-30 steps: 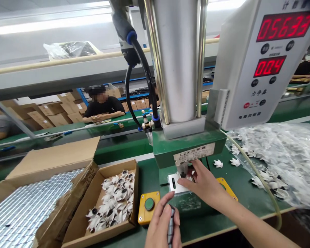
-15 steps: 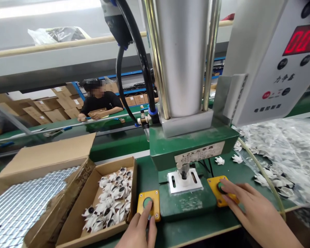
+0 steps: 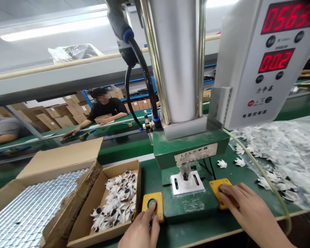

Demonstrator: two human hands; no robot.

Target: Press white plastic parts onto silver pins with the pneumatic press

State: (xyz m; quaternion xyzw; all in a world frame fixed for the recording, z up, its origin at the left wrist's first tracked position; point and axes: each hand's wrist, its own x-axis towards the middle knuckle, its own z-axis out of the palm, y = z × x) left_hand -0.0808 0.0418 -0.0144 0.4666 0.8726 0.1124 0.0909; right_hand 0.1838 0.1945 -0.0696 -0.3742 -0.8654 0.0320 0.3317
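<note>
Fingers of the left hand and right hand stay pressed on the two yellow button boxes, gripping nothing; the press ram now sits on the white fixture plate, and the lower counter has dropped, suggesting a stroke under way.

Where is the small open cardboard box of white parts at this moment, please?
In the head view, the small cardboard box sits low and left of centre on the green bench, between the large carton of silver pieces and the left yellow button box.
</note>
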